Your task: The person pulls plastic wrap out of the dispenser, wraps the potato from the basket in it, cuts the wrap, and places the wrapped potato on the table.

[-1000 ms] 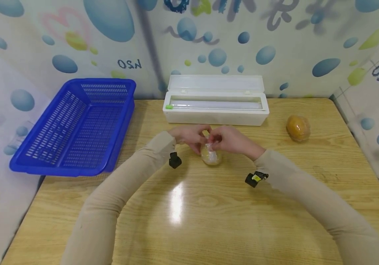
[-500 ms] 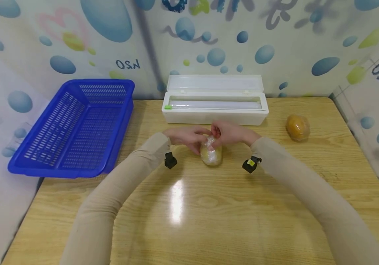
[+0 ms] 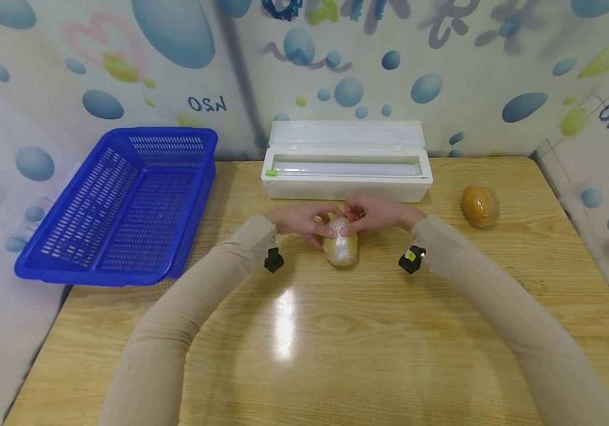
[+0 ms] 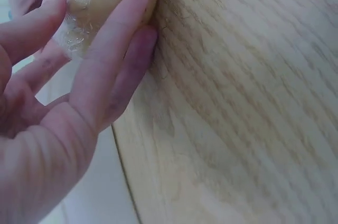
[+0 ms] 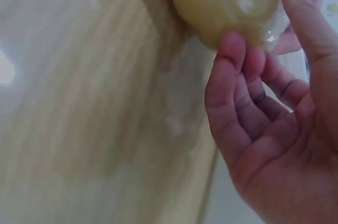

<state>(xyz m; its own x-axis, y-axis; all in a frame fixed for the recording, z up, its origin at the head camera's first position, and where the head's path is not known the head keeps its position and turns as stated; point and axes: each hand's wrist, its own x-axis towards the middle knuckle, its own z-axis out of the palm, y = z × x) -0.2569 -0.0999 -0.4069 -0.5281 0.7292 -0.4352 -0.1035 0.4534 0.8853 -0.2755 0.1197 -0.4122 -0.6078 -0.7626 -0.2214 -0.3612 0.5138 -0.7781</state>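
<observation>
A pale yellow, rounded fruit or vegetable sits on the table in wrinkled cling film; I cannot tell its exact kind. My left hand holds its left and far side; in the left wrist view the fingers lie along the film. On the other side my right hand grips it, thumb on top. The right wrist view shows the curled fingertips touching the underside of the yellow thing. Both thumbs press the film near each other on the upper face.
Behind the hands stands a white cling film box, lid up, a roll inside and a green slider at its left. A blue plastic basket is at the left. An orange, film-wrapped round thing lies on the right of the wooden table.
My right hand has gone from pinching gathered film above the yellow thing to laying its thumb on the surface. The film's top now lies flatter. My left hand stays at the left side.
</observation>
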